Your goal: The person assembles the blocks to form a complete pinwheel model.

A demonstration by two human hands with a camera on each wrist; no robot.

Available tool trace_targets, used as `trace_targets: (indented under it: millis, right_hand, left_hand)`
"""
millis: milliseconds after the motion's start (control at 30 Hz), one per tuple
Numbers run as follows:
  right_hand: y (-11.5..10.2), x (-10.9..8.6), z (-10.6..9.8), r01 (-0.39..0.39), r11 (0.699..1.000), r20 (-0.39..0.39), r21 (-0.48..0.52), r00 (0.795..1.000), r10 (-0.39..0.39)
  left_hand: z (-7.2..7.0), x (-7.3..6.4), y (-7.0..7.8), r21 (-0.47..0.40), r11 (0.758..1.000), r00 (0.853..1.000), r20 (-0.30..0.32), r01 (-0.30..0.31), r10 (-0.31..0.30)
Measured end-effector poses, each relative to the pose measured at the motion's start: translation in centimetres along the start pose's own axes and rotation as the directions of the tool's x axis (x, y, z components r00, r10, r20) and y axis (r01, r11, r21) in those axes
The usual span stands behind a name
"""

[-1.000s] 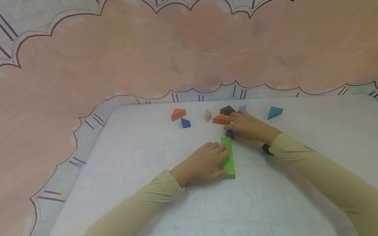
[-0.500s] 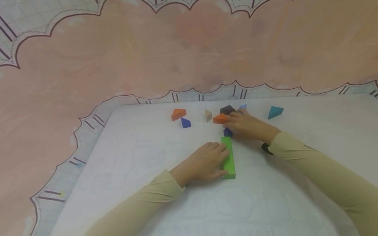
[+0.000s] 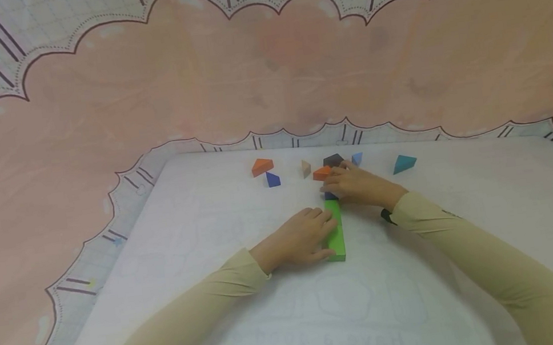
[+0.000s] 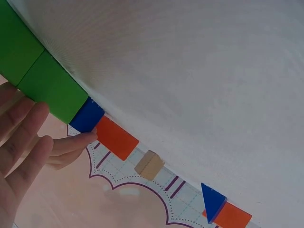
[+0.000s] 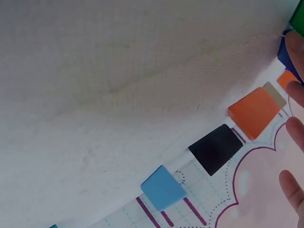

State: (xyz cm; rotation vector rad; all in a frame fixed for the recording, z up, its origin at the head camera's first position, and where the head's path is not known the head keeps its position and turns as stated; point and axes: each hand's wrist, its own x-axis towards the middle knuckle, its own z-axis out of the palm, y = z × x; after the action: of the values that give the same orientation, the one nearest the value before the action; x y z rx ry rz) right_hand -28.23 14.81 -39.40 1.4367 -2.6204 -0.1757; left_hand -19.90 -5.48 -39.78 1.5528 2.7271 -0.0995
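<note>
Two green blocks [image 3: 337, 240] lie end to end in a row on the white table; their joint shows in the left wrist view. My left hand [image 3: 297, 238] rests on them from the left, its fingers extended over the top and the thumb near the close end. My right hand [image 3: 361, 186] pinches a dark blue block [image 4: 87, 115] at the row's far end. That block looks in line with the green ones and touching them. In the right wrist view, the thumb lies against the blue block [image 5: 285, 54], partly covering it.
Beyond the hands lie an orange block [image 3: 321, 173], a black block [image 3: 333, 160], a light blue block [image 3: 357, 158] and a tan block [image 3: 306, 168]. A teal block [image 3: 404, 163] is at right; another orange block [image 3: 262, 167] and a blue block [image 3: 273, 179] at left.
My right hand has slid the dark blue block leftward, from beside the far end of the green row to directly beyond it. The left hand has stayed on the green blocks.
</note>
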Motion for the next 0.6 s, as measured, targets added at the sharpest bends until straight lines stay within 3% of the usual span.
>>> trace_targets:
  millis: [600]
  right_hand:
    - [-0.07, 0.12, 0.21, -0.037, 0.998, -0.006, -0.059, 0.999, 0.037]
  left_hand:
    - [0.13, 0.0, -0.01, 0.022, 1.0, 1.0, -0.007, -0.006, 0.006]
